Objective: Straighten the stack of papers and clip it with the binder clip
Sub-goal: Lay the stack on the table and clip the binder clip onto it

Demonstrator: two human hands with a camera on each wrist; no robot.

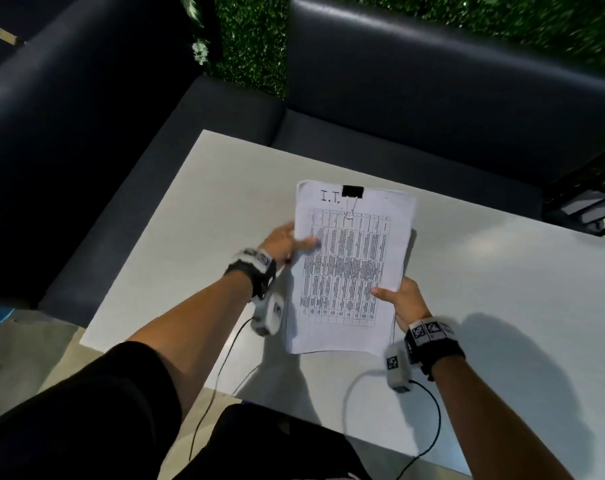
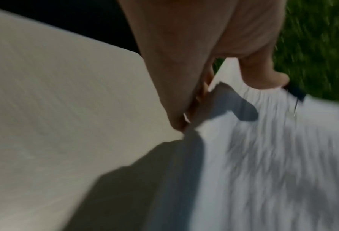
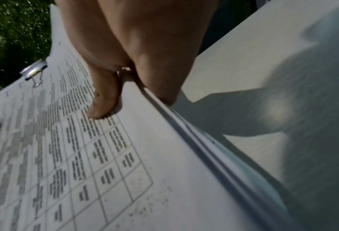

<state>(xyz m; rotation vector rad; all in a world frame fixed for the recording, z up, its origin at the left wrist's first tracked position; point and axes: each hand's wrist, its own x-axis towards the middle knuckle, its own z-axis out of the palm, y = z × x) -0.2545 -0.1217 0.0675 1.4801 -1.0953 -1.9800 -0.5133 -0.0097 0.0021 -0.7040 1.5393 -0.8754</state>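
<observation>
A stack of white papers printed with a table is held above the white table. A black binder clip sits on the middle of its top edge, wire handle folded onto the page; the right wrist view shows the clip too. My left hand pinches the stack's left edge, thumb on top. In the left wrist view, blurred, that thumb lies on the papers. My right hand pinches the right edge lower down, with the thumb on the sheet.
A dark sofa wraps round the far and left sides of the table. A green hedge wall stands behind it. Cables hang from both wrist cameras over the table's near edge.
</observation>
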